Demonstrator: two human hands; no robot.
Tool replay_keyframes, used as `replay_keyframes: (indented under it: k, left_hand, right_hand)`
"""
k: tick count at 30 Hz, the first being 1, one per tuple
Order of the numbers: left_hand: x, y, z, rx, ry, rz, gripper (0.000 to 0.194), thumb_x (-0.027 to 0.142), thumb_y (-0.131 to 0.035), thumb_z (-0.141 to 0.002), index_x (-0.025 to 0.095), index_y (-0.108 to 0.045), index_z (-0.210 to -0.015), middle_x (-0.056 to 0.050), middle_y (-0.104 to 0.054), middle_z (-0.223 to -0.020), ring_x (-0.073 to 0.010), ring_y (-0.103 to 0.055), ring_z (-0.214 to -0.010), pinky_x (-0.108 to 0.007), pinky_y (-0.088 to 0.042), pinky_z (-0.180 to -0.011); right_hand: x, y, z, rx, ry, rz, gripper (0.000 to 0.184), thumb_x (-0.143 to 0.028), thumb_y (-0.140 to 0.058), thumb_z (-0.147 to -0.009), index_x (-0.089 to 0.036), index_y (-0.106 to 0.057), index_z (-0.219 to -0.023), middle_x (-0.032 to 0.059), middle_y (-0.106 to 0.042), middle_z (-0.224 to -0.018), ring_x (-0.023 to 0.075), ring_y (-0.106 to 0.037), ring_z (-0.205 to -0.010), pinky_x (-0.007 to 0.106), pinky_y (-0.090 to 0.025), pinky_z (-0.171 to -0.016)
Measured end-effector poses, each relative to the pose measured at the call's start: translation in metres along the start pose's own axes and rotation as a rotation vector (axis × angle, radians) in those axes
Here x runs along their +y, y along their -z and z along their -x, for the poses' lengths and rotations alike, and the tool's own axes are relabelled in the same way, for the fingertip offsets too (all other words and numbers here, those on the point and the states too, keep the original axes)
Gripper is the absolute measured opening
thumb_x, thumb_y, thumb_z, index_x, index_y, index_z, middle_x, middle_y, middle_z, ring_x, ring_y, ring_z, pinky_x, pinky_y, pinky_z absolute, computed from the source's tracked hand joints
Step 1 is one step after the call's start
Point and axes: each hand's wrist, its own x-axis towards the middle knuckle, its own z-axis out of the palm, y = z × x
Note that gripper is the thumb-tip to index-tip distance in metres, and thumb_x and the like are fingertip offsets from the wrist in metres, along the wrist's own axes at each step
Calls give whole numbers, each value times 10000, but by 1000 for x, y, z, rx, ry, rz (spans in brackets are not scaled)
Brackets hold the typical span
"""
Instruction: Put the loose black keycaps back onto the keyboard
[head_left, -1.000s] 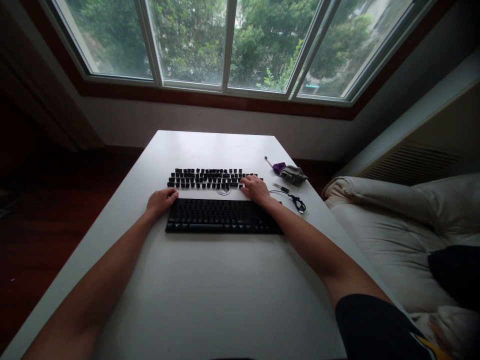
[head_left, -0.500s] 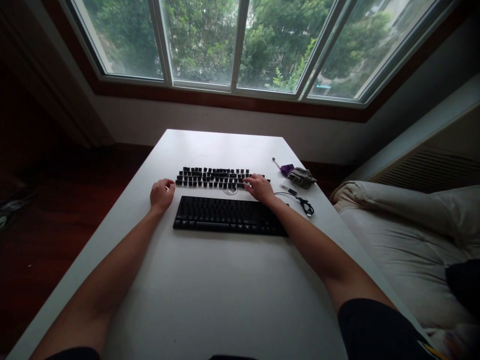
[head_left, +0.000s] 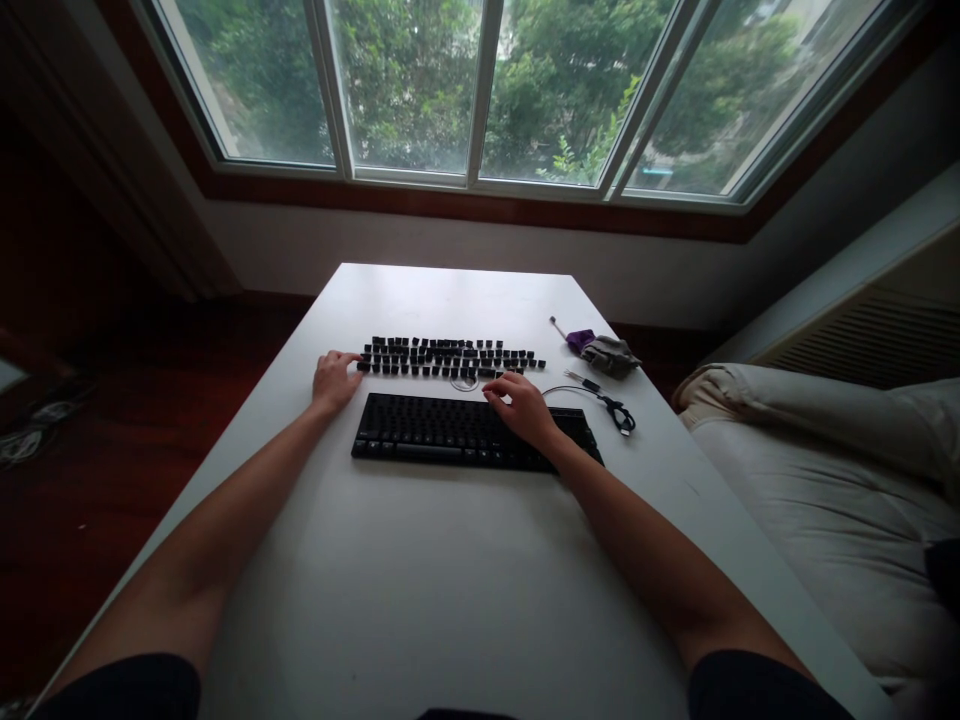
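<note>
Plainly, left hand (head_left: pixel 336 380): fingers curved at the left end of the loose black square plastic keycaps (head_left: pixel 425 371) — whether it grips one, I cannot tell.
Right hand (head_left: pixel 517 405): above the black rectangular plastic keyboard (head_left: pixel 420 425), thumb and forefinger drawn narrow; anything between them is too small to make out.
Keyboard: flat on the smooth white table (head_left: pixel 420 560), nearer the person than the caps, likely so both lie within easy reach.
Keycaps: spread in rows, presumably to keep their order.
Table's right side: crumpled grey cloth (head_left: pixel 611 355), purple bundle (head_left: pixel 580 341) and coiled black cable (head_left: pixel 621 413), seemingly parked out of the hands' way.
Count: two hands, one keyboard, one cloth, one bundle, one cable — keycaps too crowded to count.
</note>
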Motion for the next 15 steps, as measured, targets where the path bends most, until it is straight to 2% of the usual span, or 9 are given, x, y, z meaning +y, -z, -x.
replay_keyframes:
  k: [7,12,14,15]
  left_hand:
    - [-4,8,-5,8,-56,-16,229,300,-602,-867,229,-727,-1045,-102,-611,-1053,-307,-520,-1079,-456,-432,-1026]
    - [7,32,3,58,-93,28,235,320,-596,-868,200,-695,-1044,-100,-639,-1075,-298,-553,-1064,-462,-454,-991]
    - [12,48,11,-20,-127,105,240,332,-601,-856,198,-678,-1039,-84,-652,-1045,-265,-589,-993,-421,-490,-915]
    - [14,56,15,-118,-159,168,239,343,-601,-852,205,-673,-1034,-69,-663,-1018,-240,-605,-934,-383,-507,-847]
  right_hand:
    - [-4,-3,8,11,12,-38,170,-284,-576,-965,-219,-718,-899,52,-640,-895,199,-580,-866,325,-454,-793]
    - [-5,0,13,2,-5,-42,168,-293,-582,-958,-222,-724,-904,55,-646,-906,203,-587,-870,327,-457,-795]
    - [-8,0,13,-14,-1,-54,166,-291,-582,-958,-222,-726,-912,54,-652,-917,202,-589,-877,327,-459,-804]
    - [-10,-1,12,-23,1,-61,165,-291,-583,-959,-222,-726,-915,54,-654,-919,201,-590,-878,326,-459,-805]
